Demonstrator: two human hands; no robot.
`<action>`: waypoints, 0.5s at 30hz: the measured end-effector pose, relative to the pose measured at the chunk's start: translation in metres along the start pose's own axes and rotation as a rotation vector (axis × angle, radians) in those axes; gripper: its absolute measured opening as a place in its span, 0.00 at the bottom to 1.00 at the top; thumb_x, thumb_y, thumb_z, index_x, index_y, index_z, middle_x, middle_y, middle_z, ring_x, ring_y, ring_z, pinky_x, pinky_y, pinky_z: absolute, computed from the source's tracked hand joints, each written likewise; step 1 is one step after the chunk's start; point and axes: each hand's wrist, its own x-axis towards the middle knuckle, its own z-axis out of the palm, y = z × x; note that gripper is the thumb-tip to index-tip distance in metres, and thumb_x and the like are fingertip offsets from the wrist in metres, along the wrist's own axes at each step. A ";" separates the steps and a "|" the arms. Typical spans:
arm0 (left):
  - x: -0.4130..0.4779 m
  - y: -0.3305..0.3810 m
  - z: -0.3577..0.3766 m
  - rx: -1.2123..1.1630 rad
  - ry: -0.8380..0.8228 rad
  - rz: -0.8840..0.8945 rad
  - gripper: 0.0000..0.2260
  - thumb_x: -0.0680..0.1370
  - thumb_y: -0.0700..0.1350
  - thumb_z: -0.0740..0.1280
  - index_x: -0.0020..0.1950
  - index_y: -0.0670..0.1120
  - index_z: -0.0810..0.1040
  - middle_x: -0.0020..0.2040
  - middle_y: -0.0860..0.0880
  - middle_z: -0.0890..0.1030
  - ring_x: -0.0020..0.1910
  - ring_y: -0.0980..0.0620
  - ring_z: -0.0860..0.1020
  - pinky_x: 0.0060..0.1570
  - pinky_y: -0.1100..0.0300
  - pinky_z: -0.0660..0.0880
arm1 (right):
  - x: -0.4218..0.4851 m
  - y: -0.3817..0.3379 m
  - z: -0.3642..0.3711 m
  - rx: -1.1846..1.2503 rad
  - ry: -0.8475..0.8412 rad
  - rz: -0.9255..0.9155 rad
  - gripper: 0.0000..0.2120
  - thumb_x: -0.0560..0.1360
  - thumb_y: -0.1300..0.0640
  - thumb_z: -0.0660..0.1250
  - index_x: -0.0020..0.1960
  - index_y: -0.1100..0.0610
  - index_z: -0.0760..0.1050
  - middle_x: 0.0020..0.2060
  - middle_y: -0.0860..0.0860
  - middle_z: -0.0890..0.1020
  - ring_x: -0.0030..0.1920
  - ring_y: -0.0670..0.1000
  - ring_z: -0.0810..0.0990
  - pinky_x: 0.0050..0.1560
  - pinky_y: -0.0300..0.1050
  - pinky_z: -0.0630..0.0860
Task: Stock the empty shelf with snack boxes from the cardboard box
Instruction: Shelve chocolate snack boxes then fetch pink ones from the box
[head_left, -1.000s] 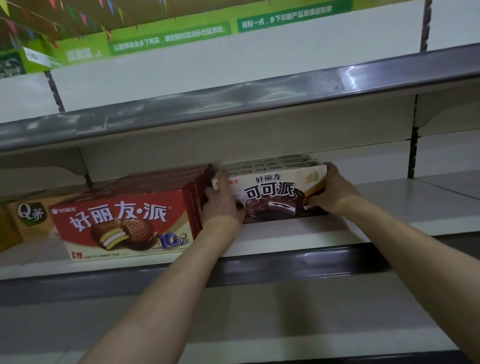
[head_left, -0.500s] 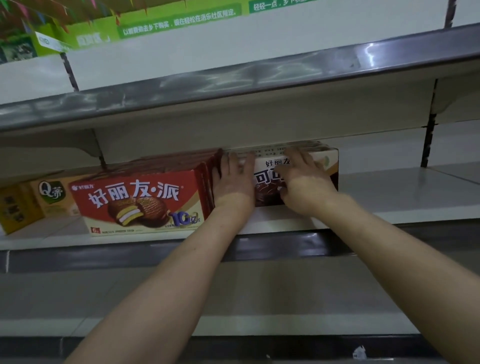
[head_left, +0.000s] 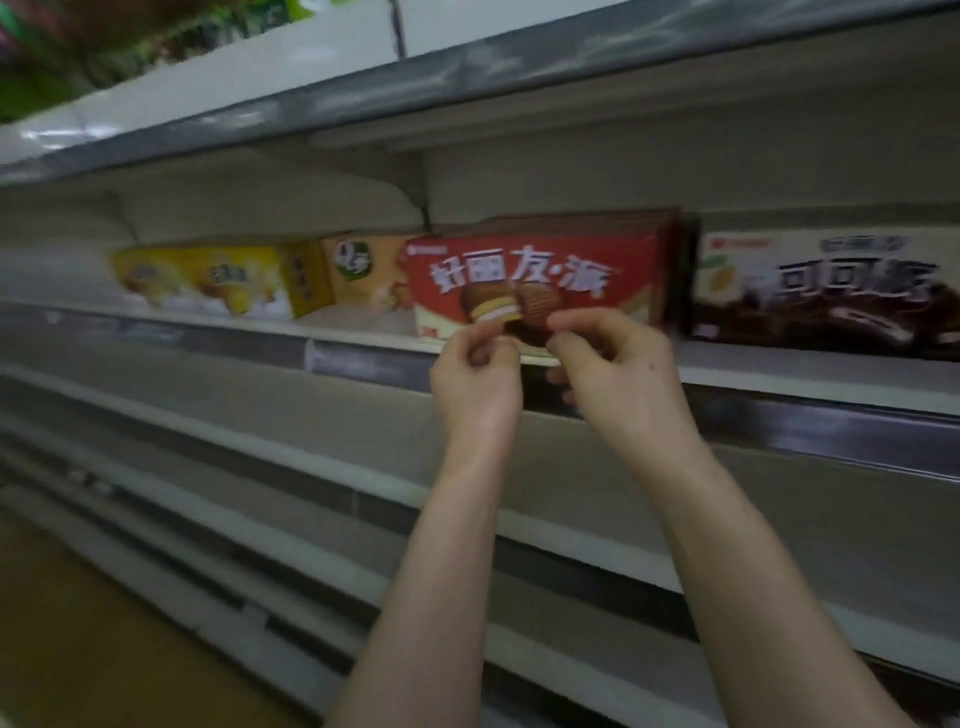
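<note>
A brown-and-white snack box stands on the white shelf at the right, face forward. A row of red snack boxes stands just left of it. My left hand and my right hand hang side by side in front of the red box's lower edge, fingers loosely curled, with nothing in them. Whether the fingertips touch the red box I cannot tell, as the frame is blurred. The cardboard box is out of view.
A tan box and a yellow box stand further left on the same shelf. Another shelf overhangs above. Bare lower shelves step outward below, down to the brownish floor.
Both hands have let go of the brown-and-white box and drawn back leftward in front of the red box. The view has swung left and tilted.
</note>
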 end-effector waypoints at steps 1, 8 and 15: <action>0.004 -0.008 -0.022 0.012 0.050 -0.053 0.08 0.78 0.37 0.65 0.46 0.51 0.77 0.47 0.47 0.81 0.50 0.46 0.81 0.57 0.46 0.77 | -0.007 0.003 0.018 -0.003 -0.046 0.014 0.12 0.75 0.61 0.66 0.40 0.45 0.76 0.37 0.45 0.82 0.44 0.51 0.83 0.50 0.50 0.80; 0.039 -0.037 -0.183 0.080 0.315 -0.177 0.07 0.78 0.37 0.64 0.52 0.47 0.77 0.45 0.45 0.79 0.46 0.48 0.78 0.57 0.47 0.77 | -0.061 0.011 0.168 0.033 -0.337 0.141 0.11 0.77 0.60 0.65 0.42 0.44 0.76 0.40 0.45 0.81 0.45 0.48 0.81 0.48 0.43 0.77; 0.073 -0.048 -0.338 0.180 0.421 -0.231 0.08 0.78 0.40 0.65 0.55 0.50 0.76 0.49 0.46 0.80 0.48 0.50 0.79 0.57 0.49 0.78 | -0.112 -0.001 0.323 0.050 -0.531 0.211 0.09 0.77 0.59 0.64 0.45 0.45 0.77 0.44 0.45 0.82 0.48 0.48 0.81 0.57 0.50 0.78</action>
